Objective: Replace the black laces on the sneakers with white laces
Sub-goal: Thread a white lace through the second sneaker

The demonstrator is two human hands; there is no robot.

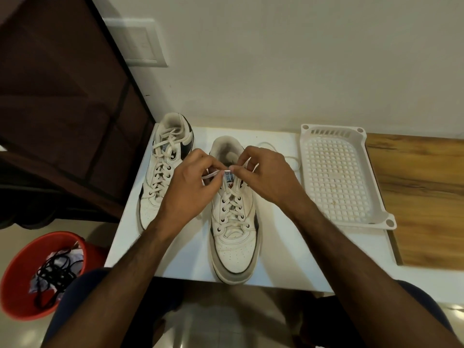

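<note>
2 hands, left hand (192,183), right hand (266,175), pinching white lace (213,174), 2 sneakers (233,222)

One head-worn camera looks steeply forward and down, close over the white table (288,247).

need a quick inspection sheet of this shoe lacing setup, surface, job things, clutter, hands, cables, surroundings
surface: white table, with a wooden top to its right.
job's things: left sneaker fully laced in white; right sneaker laced in white up to the top eyelets; loose white lace end trailing beside it; black laces lying in the red bucket.
clutter: white plastic tray, holding nothing; crumpled paper scraps in the bucket.
hands: left hand and right hand each have a pinching grip on the white lace above the right sneaker's tongue.
cables: nothing seen.
surroundings: pale wall, wall switch plate, dark fabric shelf unit, tiled floor.
</note>
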